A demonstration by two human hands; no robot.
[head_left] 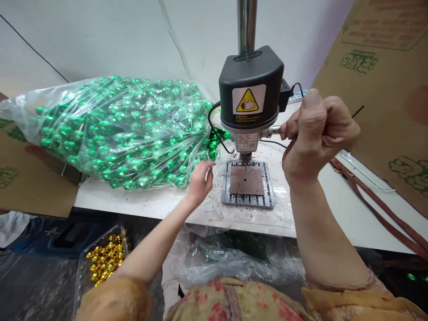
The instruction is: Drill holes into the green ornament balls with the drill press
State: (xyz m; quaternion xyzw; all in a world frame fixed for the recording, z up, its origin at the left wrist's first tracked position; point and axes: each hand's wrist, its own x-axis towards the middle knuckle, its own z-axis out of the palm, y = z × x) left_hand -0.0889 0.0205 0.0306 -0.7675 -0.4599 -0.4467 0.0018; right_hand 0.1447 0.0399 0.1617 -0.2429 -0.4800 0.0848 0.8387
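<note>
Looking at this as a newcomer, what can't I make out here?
All in the head view:
Fine print on the white label: too small to read.
Far end of the metal shaft: hidden by the right hand.
Whether the left hand holds anything: its curled fingers block the view.
Top of the metal column: cut off by the upper edge.

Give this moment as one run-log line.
left hand: beside clear plastic bag of green faceted beads | right hand: curled at silver metal lever of black drill press | brown rectangular plate: on grey slotted metal base
</note>
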